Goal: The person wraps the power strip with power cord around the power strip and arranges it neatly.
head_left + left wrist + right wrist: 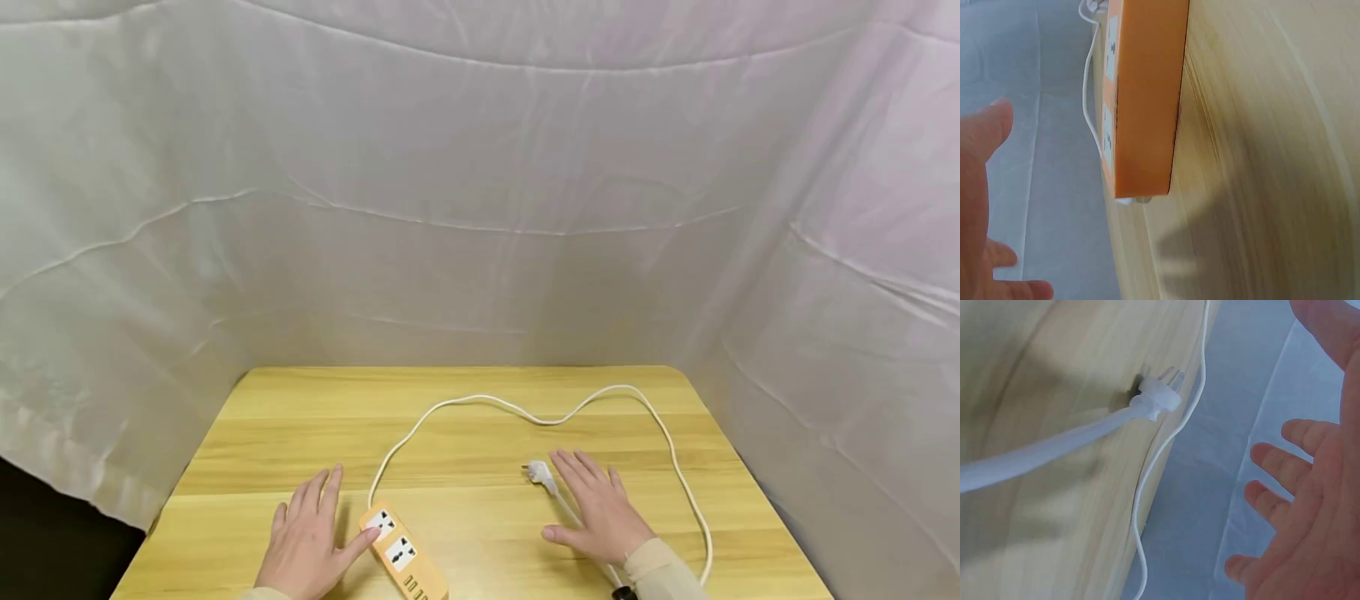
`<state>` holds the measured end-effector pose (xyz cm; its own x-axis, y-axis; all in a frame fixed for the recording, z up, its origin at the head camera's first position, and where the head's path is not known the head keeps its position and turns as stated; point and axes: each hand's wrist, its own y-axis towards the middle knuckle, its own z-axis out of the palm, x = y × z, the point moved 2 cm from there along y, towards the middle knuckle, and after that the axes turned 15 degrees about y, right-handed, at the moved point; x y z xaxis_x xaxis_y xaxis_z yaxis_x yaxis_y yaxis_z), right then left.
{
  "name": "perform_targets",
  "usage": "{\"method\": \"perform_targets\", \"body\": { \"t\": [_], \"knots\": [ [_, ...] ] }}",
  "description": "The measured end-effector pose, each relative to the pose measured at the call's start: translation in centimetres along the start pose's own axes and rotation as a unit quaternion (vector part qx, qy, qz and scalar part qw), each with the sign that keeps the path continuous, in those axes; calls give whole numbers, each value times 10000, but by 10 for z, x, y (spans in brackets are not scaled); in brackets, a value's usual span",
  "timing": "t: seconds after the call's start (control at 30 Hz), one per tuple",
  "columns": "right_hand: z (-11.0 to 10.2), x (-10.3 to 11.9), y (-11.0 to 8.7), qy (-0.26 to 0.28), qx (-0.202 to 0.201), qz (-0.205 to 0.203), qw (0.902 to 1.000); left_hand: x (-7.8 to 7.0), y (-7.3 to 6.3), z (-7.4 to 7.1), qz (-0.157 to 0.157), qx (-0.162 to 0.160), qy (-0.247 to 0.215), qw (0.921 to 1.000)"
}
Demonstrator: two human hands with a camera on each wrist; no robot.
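Observation:
An orange power strip point(411, 560) with white socket faces and several USB ports lies at the front of the table. My left hand point(306, 533) hovers just left of it, fingers spread, and its thumb overlaps the top socket in the head view. In the left wrist view a gap shows between the thumb point(988, 128) and the strip's orange side point(1150, 94). My right hand point(598, 510) is held with extended fingers above the white cord, beside the white plug point(538, 472). The plug's metal pins point(1172, 376) point away from that hand's cord end. Neither hand holds anything.
The white cord point(551, 422) runs from the strip in a wavy loop across the back of the wooden table point(300, 433) and down the right side. Pale fabric curtains point(480, 275) enclose the table at the back and sides. A small black object point(624, 592) sits by the right sleeve.

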<state>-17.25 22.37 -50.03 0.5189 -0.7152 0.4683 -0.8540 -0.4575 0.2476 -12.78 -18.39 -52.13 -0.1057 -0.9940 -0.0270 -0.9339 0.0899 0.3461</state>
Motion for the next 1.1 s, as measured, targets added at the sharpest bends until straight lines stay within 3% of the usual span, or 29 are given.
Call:
{"method": "perform_targets", "body": {
  "t": [0.2, 0.3, 0.4, 0.53, 0.63, 0.73, 0.83, 1.1],
  "knots": [
    [-3, 3, 18, -101, 185, -93, 9997, -8, 0, -1, -300, 141, 0, 9995],
    [-5, 8, 31, -160, 294, -258, 9991, -13, 0, -2, -553, 362, 57, 9978],
    [-6, 15, 47, -196, 462, -407, 9979, -19, 0, -1, -867, 867, 24, 9924],
    [-2, 23, 69, -280, 758, -565, 9951, -31, -2, 3, -1190, 1712, -209, 9778],
    [1, 30, 86, -342, 998, -717, 9918, -43, -4, 9, -1371, 2087, -440, 9673],
    [7, 36, 101, -374, 1215, -786, 9888, -55, -6, 15, -1443, 2164, -535, 9641],
    [14, 42, 115, -417, 1453, -765, 9855, -64, -6, 18, -1368, 2112, -481, 9666],
    [40, 43, 141, -910, 2145, -557, 9709, -72, 6, 25, -1225, 2063, -263, 9704]
  ]
}}
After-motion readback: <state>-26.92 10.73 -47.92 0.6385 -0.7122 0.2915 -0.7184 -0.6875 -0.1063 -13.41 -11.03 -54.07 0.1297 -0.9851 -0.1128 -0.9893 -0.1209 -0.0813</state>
